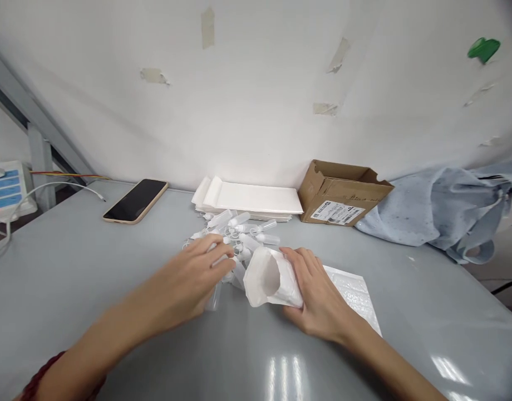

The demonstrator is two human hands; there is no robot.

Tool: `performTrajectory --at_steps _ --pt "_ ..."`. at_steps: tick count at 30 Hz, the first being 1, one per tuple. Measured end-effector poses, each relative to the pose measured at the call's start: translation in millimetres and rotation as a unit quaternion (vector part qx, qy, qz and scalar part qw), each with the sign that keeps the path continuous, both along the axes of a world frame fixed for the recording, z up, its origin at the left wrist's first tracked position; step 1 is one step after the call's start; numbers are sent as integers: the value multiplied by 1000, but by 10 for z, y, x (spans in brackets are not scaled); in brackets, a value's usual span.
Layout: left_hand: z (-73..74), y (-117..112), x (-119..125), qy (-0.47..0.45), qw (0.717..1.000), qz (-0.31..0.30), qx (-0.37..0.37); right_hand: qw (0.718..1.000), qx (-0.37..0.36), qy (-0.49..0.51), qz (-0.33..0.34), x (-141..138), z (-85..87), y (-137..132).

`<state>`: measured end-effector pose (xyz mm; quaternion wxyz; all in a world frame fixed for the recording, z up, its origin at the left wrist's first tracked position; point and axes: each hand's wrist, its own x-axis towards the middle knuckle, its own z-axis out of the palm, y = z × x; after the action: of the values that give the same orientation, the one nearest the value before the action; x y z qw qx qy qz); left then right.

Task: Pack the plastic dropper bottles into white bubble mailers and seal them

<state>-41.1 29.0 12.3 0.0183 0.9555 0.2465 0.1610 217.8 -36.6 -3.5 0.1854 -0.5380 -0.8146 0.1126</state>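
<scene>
My right hand is closed around a white padded envelope, holding its mouth open toward the left. My left hand grips several small clear plastic bottles just left of that opening. A loose pile of the same clear bottles with white caps lies on the grey table right behind both hands. Under my right wrist lies a flat white bubble mailer.
A stack of white envelopes rests against the wall, beside an open cardboard box. A phone lies face up at back left, with a white cable. Pale blue cloth lies at right.
</scene>
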Motion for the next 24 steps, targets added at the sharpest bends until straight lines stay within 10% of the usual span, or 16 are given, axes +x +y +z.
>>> performTrajectory --at_steps 8,19,24 --pt "-98 -25 126 84 990 5 117 1000 -10 6 8 -13 -10 -21" --pt "202 -29 -3 -215 969 14 -122 1000 -13 5 3 -4 -7 -21" --pt "93 -93 148 -245 946 -15 -212 1000 0 25 11 -39 2 -37"
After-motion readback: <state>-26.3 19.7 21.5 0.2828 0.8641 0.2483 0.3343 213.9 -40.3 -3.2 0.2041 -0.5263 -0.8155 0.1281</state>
